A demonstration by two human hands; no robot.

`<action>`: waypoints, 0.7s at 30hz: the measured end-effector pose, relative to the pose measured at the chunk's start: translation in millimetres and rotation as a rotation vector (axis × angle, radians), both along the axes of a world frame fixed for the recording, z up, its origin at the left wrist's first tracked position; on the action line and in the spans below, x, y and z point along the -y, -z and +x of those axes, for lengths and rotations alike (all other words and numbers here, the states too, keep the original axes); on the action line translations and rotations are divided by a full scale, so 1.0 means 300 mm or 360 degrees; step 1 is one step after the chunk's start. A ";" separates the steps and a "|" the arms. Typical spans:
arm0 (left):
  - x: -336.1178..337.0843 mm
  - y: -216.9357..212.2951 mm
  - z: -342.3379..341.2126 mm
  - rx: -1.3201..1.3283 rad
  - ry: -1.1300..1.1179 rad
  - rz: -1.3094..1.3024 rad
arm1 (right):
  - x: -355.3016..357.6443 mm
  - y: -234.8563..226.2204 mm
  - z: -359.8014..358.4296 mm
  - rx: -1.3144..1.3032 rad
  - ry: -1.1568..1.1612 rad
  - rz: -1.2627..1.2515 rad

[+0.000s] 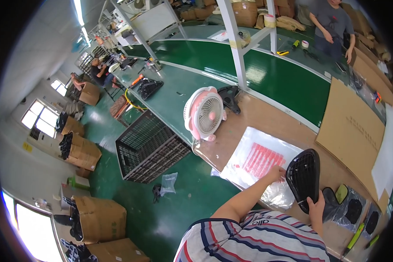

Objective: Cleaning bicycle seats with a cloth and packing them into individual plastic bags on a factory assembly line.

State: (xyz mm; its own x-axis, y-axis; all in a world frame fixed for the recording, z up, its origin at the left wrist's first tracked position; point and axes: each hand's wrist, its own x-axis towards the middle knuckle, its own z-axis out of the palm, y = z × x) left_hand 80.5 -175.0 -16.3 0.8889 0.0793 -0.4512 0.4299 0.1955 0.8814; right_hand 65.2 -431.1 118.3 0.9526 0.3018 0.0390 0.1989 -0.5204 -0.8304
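A black, ribbed, rounded-triangular plastic panel (303, 177) is held up over the front of the workbench. My right hand (316, 207) grips its lower end, the thumb lying on the front face. At the panel's left edge, my left hand (276, 174) has its fingers closed, the fingertips partly hidden against the rim. Beneath my left hand lies a stack of clear plastic bags (236, 163) with red print. Right of the panel, black parts in clear plastic wrap (351, 214) rest on the bench.
A pink and white fan (205, 114) stands at the bench's left end, beside a black bracket (229, 99). Flat cardboard (351, 135) lies to the right. Past the bench runs a green conveyor belt (275, 81). A black crate (150, 148) sits on the floor. A co-worker (332, 30) stands far right.
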 end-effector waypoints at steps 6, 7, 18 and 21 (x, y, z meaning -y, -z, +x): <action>-0.088 0.082 0.002 0.0019 -0.0291 0.0443 | -0.088 -0.043 -0.007 0.0014 -0.0175 -0.0513; -0.149 0.111 -0.010 0.0004 -0.0212 0.1028 | -0.103 -0.015 0.000 0.0092 -0.0248 -0.0526; -0.293 -0.274 -0.103 0.0288 -0.0766 -0.1043 | -0.062 0.017 0.003 -0.0173 -0.0061 -0.0524; -0.270 -0.311 -0.121 0.0137 -0.0639 -0.0537 | -0.068 0.024 -0.013 -0.0045 0.0039 -0.0236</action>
